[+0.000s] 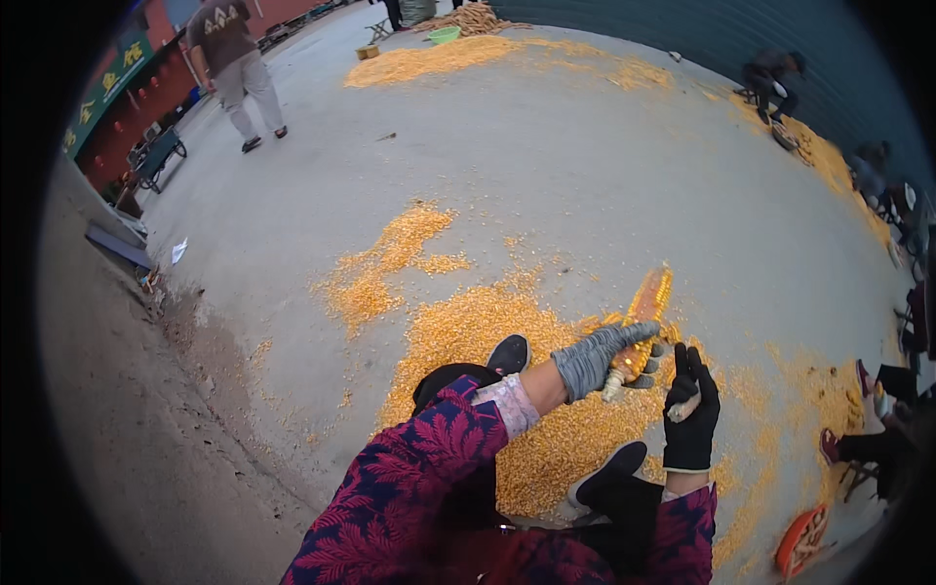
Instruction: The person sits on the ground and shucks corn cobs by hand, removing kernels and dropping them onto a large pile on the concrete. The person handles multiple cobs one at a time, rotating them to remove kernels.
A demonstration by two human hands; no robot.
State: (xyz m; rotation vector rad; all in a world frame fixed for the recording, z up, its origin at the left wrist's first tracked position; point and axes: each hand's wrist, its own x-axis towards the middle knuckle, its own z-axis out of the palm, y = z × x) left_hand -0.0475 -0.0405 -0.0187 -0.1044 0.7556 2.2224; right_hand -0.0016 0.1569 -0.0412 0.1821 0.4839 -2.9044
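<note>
My left hand, in a grey glove, is closed around an ear of corn. A strip of the ear is stripped down to the pinkish cob, with yellow kernels on either side. Close beside it, my right hand in a black glove is curled about a short pale piece that looks like a bare corncob. Two of its fingers point upward. Beneath both hands spreads a heap of loose corn kernels, reaching between my dark shoes.
More kernels lie far off near a green basin. A person stands at the upper left, near a cart. Several people sit along the right. An orange-red basin is at the lower right.
</note>
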